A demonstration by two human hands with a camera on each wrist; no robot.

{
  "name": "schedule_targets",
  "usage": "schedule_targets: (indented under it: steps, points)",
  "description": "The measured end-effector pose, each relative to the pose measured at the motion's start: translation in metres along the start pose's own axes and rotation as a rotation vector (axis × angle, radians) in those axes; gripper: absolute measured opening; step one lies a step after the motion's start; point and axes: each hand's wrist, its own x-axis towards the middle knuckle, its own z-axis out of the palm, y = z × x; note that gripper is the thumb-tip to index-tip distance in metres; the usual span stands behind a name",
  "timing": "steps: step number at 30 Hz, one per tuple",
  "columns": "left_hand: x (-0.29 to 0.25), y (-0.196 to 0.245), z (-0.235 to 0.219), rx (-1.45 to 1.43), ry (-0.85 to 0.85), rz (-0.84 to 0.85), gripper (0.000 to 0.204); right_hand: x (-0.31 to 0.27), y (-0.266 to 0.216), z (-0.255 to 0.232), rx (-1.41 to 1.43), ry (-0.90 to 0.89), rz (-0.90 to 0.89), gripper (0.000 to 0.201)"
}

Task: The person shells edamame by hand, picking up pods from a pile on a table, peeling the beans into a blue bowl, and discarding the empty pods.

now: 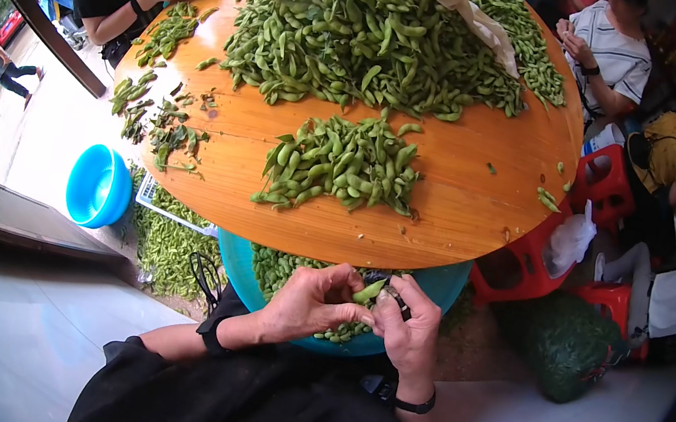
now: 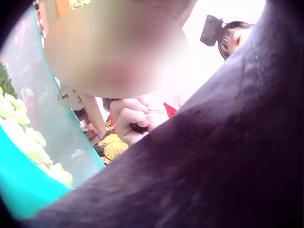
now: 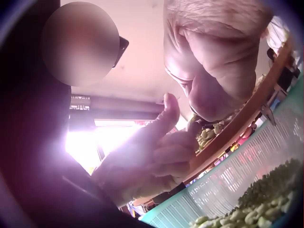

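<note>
Over a teal basket [image 1: 233, 270] at the table's near edge, both hands meet at a green edamame pod [image 1: 368, 292]. My left hand [image 1: 312, 299] pinches the pod from the left, its thumb below. The fingers of my right hand [image 1: 411, 320] are curled at the pod's other end, with a dark band around one finger. In the right wrist view, the right hand [image 3: 218, 57] looms large above the left hand [image 3: 154, 156]. Loose green beans [image 1: 281, 268] lie in the basket under the hands. A dark sleeve covers much of the left wrist view.
A small pile of pods [image 1: 345, 164] sits on the round wooden table [image 1: 463, 195], before a large heap [image 1: 372, 41] spilling from a pale sack. Scraps [image 1: 175, 134] lie at left. A blue basin [image 1: 100, 186], red stools [image 1: 531, 262] and other people surround the table.
</note>
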Motion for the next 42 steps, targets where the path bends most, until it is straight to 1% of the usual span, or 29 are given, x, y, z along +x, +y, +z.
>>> schedule_targets:
  steps: [1, 2, 3, 4, 6, 7, 8, 9, 11, 12, 14, 15, 18, 19, 20, 22, 24, 26, 28, 29, 30, 32, 33, 34, 36, 37, 39, 40, 42]
  points:
    - [-0.001, 0.000, 0.000, 0.252, 0.042, 0.099, 0.017, 0.000, -0.002, 0.001, -0.145, 0.016, -0.046, 0.014]
    - [0.000, 0.001, -0.001, 0.505, 0.085, 0.199, 0.019, 0.000, -0.003, 0.002, -0.146, 0.011, -0.051, 0.014]
    - [0.000, 0.005, -0.002, 0.636, 0.100, 0.315, 0.020, 0.000, -0.004, 0.003, -0.166, 0.018, -0.061, 0.014]
    - [0.001, 0.007, -0.003, 0.639, 0.102, 0.321, 0.020, -0.001, -0.004, 0.004, -0.185, 0.026, -0.071, 0.013]
    - [0.001, 0.010, -0.004, 0.330, -0.027, 0.051, 0.025, -0.002, -0.001, 0.002, -0.193, 0.039, -0.088, 0.012]
    - [0.006, 0.004, -0.012, 0.166, -0.130, -0.017, 0.034, -0.002, -0.001, 0.002, -0.157, 0.045, -0.078, 0.012]
    - [0.006, 0.005, -0.015, 0.165, -0.130, -0.016, 0.034, -0.002, 0.000, 0.002, -0.120, 0.051, -0.065, 0.012]
    - [0.007, 0.010, -0.016, 0.112, -0.166, -0.072, 0.035, -0.002, 0.000, 0.002, -0.122, 0.051, -0.063, 0.012]
    - [0.007, 0.018, -0.018, 0.079, -0.228, -0.160, 0.036, 0.000, 0.001, 0.001, -0.262, 0.024, -0.076, 0.012]
    - [0.006, 0.017, -0.018, 0.076, -0.226, -0.163, 0.036, 0.000, 0.002, 0.002, -0.261, 0.023, -0.072, 0.012]
    - [0.005, 0.015, -0.016, 0.065, -0.223, -0.161, 0.033, 0.000, 0.003, 0.008, -0.657, 0.089, -0.346, 0.014]
    - [0.004, 0.013, -0.014, 0.063, -0.222, -0.162, 0.033, -0.001, -0.001, 0.013, -0.678, 0.122, -0.353, 0.015]
    - [0.000, 0.002, -0.002, -0.158, -0.031, -0.237, 0.022, -0.003, 0.004, 0.014, -0.658, 0.140, -0.317, 0.016]
    - [-0.001, 0.007, -0.003, -0.159, -0.067, -0.254, 0.011, -0.002, 0.004, 0.014, -0.658, 0.139, -0.317, 0.016]
    - [0.000, 0.006, -0.006, -0.160, -0.065, -0.254, 0.011, -0.002, 0.004, 0.014, -0.653, 0.145, -0.336, 0.016]
    - [0.001, -0.001, -0.012, -0.346, -0.188, -0.240, 0.007, -0.001, 0.007, 0.014, -0.646, 0.148, -0.353, 0.017]
    - [0.003, -0.008, -0.015, -0.363, -0.200, -0.223, 0.010, -0.001, 0.013, 0.011, -0.543, 0.147, -0.292, 0.017]
    - [0.003, -0.013, -0.017, -0.377, -0.216, -0.204, 0.014, -0.003, 0.013, 0.003, -0.546, 0.168, -0.279, 0.016]
    - [0.001, -0.013, -0.020, 0.075, -0.233, -0.105, 0.023, -0.006, 0.003, -0.008, -0.505, 0.224, -0.238, 0.012]
    - [0.000, -0.004, -0.024, 0.680, -0.252, 0.194, 0.025, -0.010, -0.007, -0.013, -0.374, 0.322, -0.203, 0.010]
    - [-0.001, 0.001, -0.022, 0.685, -0.250, 0.198, 0.025, -0.014, -0.010, -0.032, -0.549, 0.391, -0.247, 0.010]
    - [-0.002, 0.011, -0.019, 0.885, -0.220, 0.437, 0.021, -0.023, -0.025, -0.065, -0.981, 0.486, -0.245, 0.016]
    - [-0.001, 0.019, -0.017, 0.889, -0.219, 0.442, 0.021, -0.028, -0.020, -0.083, -1.143, 0.554, -0.293, 0.020]
    - [0.002, 0.030, -0.015, 0.947, -0.181, 0.472, 0.025, -0.033, -0.020, -0.094, -1.217, 0.599, -0.224, 0.025]
    - [0.013, 0.050, -0.014, 1.061, -0.101, 0.527, 0.032, -0.041, -0.017, -0.108, -1.262, 0.640, -0.148, 0.029]
    - [0.022, 0.058, -0.016, 1.064, -0.097, 0.529, 0.032, -0.042, -0.017, -0.109, -1.260, 0.638, -0.153, 0.029]
    - [0.045, 0.075, -0.022, 1.563, 0.074, 0.787, 0.042, -0.042, -0.015, -0.106, -1.228, 0.642, -0.146, 0.030]
    - [0.056, 0.077, -0.026, 1.671, 0.106, 0.873, 0.045, -0.041, -0.014, -0.106, -1.226, 0.646, -0.147, 0.030]
    - [0.069, 0.084, -0.030, 1.760, 0.023, 0.827, 0.037, -0.038, -0.009, -0.104, -1.188, 0.578, -0.175, 0.029]
